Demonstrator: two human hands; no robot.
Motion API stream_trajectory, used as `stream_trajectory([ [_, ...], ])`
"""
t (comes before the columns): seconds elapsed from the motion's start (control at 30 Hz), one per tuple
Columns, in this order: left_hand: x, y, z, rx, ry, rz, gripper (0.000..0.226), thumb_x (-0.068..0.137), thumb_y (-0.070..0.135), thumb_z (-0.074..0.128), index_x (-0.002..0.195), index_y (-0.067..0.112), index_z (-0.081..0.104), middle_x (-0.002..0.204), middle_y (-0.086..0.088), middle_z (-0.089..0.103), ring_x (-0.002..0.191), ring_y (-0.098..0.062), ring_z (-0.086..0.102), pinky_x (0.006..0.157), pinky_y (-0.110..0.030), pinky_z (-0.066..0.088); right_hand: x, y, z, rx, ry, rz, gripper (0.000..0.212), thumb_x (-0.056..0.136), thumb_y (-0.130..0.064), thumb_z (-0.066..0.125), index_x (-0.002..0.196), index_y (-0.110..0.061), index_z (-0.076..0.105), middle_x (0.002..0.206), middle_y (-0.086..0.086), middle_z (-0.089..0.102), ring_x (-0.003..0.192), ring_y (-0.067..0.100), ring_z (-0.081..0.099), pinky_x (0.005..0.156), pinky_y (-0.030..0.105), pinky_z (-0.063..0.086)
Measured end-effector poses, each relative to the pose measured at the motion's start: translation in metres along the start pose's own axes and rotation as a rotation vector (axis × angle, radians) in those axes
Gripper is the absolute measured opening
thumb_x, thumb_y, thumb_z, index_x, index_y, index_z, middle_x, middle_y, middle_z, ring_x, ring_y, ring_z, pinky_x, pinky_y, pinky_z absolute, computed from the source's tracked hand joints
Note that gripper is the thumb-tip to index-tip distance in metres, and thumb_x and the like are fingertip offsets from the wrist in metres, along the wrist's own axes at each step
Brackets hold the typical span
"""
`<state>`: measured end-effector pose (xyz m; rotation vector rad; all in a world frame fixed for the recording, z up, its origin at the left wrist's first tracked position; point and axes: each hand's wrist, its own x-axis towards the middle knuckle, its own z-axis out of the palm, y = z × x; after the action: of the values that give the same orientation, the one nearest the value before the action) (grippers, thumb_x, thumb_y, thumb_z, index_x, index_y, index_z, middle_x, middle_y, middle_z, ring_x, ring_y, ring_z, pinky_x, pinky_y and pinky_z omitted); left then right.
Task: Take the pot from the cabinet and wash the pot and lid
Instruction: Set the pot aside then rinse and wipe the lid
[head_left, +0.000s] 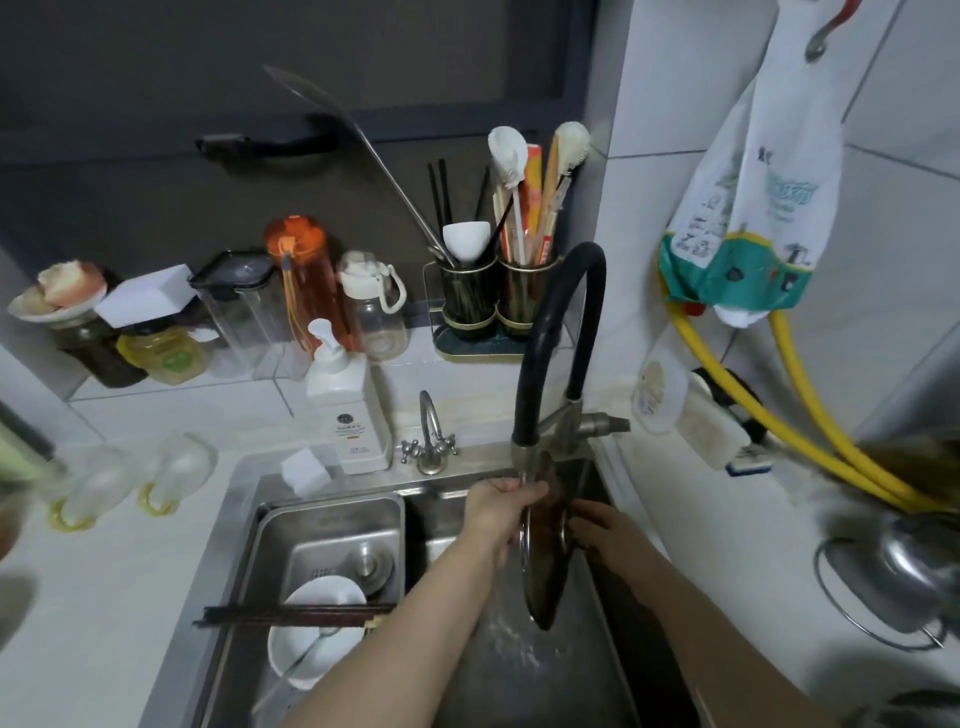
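Sink (332, 480), stainless, two basins, set in white desk (114, 582).

L hand (493, 512): closed on top rim of lid (543, 566). Lid held on edge, near vertical, over R basin, under spout of black hose faucet (558, 338). Water runs down past lid's lower edge.

R hand (597, 527): on far face of lid, fingers at knob area; grip partly hidden by lid, cannot tell how tight.

Pot (893, 577): steel, on desk well R of R hand, blurred at frame edge.

L of L hand, in L basin: white bowls (311, 631) w/ spoon, dark chopsticks (291, 614) laid across basin, round steel piece (370, 566).

Beyond L hand: white sponge block (305, 470) on sink rim, small chrome tap (428, 436), white pump bottle (349, 410).

Farther back, L: orange bottle (301, 280), clear bottle w/ white cap (375, 306), jars. Behind faucet: utensil holder (498, 296) w/ chopsticks, spoons, brush.

R of R hand, on wall: yellow hoses (737, 400), hanging printed bag (753, 208).
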<state>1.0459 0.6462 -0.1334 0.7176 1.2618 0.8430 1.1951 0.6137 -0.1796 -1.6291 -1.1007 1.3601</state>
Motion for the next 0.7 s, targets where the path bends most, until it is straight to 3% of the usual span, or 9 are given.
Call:
stream_trajectory([
  [0.07,0.002,0.004,-0.003,-0.047,0.038,-0.008,0.032,0.080,0.000,0.069,0.052,0.011,0.058,0.040,0.002,0.060,0.032,-0.008,0.053,0.033,-0.014,0.039,0.008,-0.003,0.001,0.007,0.026,-0.016,0.022,0.092,-0.007,0.053,0.113,-0.014,0.057,0.098,0.004,0.063,0.083,0.008,0.059,0.063,0.011,0.047],
  [0.13,0.005,0.006,-0.004,-0.098,0.094,-0.018,0.026,0.080,-0.001,0.068,0.057,0.008,0.061,0.043,-0.002,0.062,0.034,-0.012,0.054,0.033,-0.016,0.039,0.016,-0.004,-0.002,0.034,0.052,-0.029,0.022,0.091,-0.007,0.056,0.112,-0.012,0.058,0.095,0.003,0.064,0.083,0.012,0.062,0.070,0.015,0.051],
  [0.23,0.008,0.006,-0.017,-0.198,0.152,-0.072,0.016,0.084,-0.001,0.063,0.068,0.001,0.063,0.047,-0.007,0.064,0.034,-0.015,0.057,0.031,-0.018,0.042,0.026,-0.004,-0.007,0.043,0.145,-0.026,0.026,0.089,-0.013,0.060,0.114,-0.014,0.059,0.108,0.007,0.064,0.102,0.025,0.061,0.097,0.044,0.048],
  [0.3,0.009,0.004,-0.026,-0.293,0.156,-0.129,0.007,0.086,-0.002,0.061,0.080,-0.004,0.063,0.052,-0.011,0.068,0.040,-0.017,0.064,0.035,-0.024,0.051,0.037,0.000,-0.013,0.014,0.194,-0.052,0.022,0.090,-0.014,0.057,0.112,-0.017,0.057,0.116,0.011,0.061,0.107,0.028,0.059,0.099,0.050,0.045],
  [0.37,0.009,0.001,-0.034,-0.361,0.153,-0.161,0.008,0.088,-0.002,0.057,0.083,-0.005,0.062,0.054,-0.013,0.069,0.043,-0.018,0.067,0.038,-0.028,0.055,0.048,-0.005,-0.021,-0.064,0.222,-0.076,0.024,0.091,-0.013,0.054,0.115,-0.012,0.055,0.119,0.014,0.059,0.110,0.032,0.057,0.099,0.049,0.044],
  [0.47,0.008,-0.007,-0.042,-0.448,0.138,-0.177,0.017,0.093,-0.001,0.049,0.083,-0.003,0.061,0.053,-0.012,0.070,0.044,-0.017,0.068,0.042,-0.029,0.057,0.066,-0.016,-0.028,-0.081,0.250,-0.056,0.045,0.093,-0.009,0.049,0.136,-0.006,0.037,0.124,0.008,0.050,0.121,0.031,0.048,0.100,0.040,0.039],
  [0.6,0.005,-0.020,-0.050,-0.582,0.148,-0.164,0.020,0.095,0.002,0.046,0.080,-0.001,0.059,0.053,-0.010,0.070,0.045,-0.016,0.068,0.048,-0.028,0.057,0.088,-0.020,-0.033,-0.053,0.398,-0.082,0.042,0.094,-0.004,0.050,0.132,0.006,0.037,0.129,0.025,0.047,0.120,0.037,0.047,0.087,0.018,0.040],
  [0.63,0.005,-0.022,-0.051,-0.607,0.157,-0.160,0.019,0.096,0.003,0.046,0.080,0.000,0.058,0.053,-0.010,0.070,0.046,-0.015,0.068,0.048,-0.027,0.057,0.093,-0.019,-0.034,-0.069,0.417,-0.071,0.047,0.092,-0.006,0.054,0.133,0.007,0.036,0.132,0.026,0.045,0.123,0.039,0.043,0.094,0.022,0.039],
  [0.7,0.004,-0.027,-0.055,-0.616,0.177,-0.152,0.016,0.095,0.005,0.048,0.084,0.001,0.058,0.055,-0.009,0.071,0.047,-0.014,0.069,0.046,-0.024,0.057,0.104,-0.012,-0.039,-0.144,0.373,-0.047,0.065,0.088,-0.011,0.061,0.139,0.007,0.026,0.144,0.026,0.033,0.134,0.039,0.032,0.112,0.043,0.029],
])
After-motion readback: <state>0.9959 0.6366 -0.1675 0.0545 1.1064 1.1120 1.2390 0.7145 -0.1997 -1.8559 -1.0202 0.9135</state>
